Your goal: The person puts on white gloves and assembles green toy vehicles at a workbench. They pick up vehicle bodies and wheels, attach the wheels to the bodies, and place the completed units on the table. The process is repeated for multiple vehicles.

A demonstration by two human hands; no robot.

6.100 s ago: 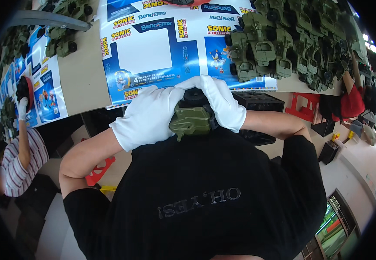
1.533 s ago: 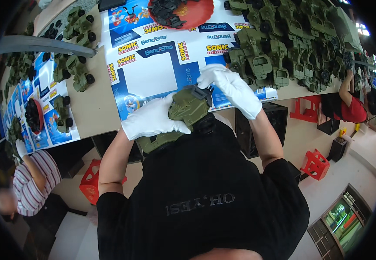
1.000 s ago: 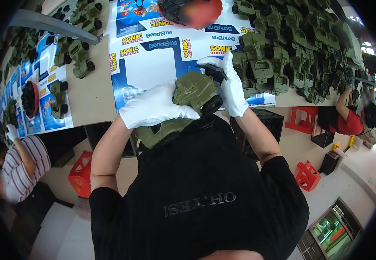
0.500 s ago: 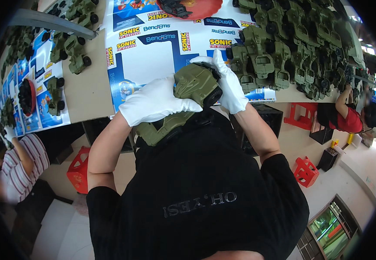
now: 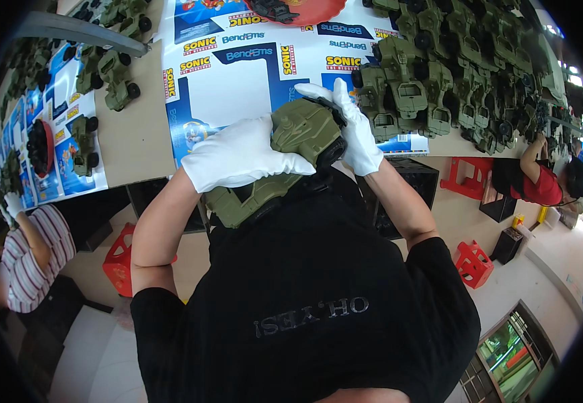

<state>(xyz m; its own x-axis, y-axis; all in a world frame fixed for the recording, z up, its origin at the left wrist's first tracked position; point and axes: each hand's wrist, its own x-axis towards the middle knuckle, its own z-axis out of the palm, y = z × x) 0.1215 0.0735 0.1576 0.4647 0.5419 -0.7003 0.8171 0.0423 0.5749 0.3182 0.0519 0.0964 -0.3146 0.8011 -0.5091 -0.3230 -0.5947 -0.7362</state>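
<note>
An olive-green toy vehicle (image 5: 303,131) with black wheels is held in front of my chest, its body slanting down toward the lower left. My left hand (image 5: 243,156), in a white glove, is wrapped over its middle, with the thumb along the near side. At its right end my right hand (image 5: 358,138), gloved too, presses against a dark wheel and the black front part. One right finger points upward, while another reaches over the far side of the front. Part of the vehicle's underside and the right palm's contact are hidden.
Printed sheets (image 5: 221,94) cover the worktable. A red tray (image 5: 318,12) with black parts sits at the far edge. Rows of green toy vehicles (image 5: 399,87) stand at right, more at left below a grey metal bar (image 5: 79,30). Co-workers (image 5: 39,258) are at both sides.
My hands and the toy vehicle have barely moved. The right hand has shifted very slightly along the vehicle's front, and the whole view has tilted a little.
</note>
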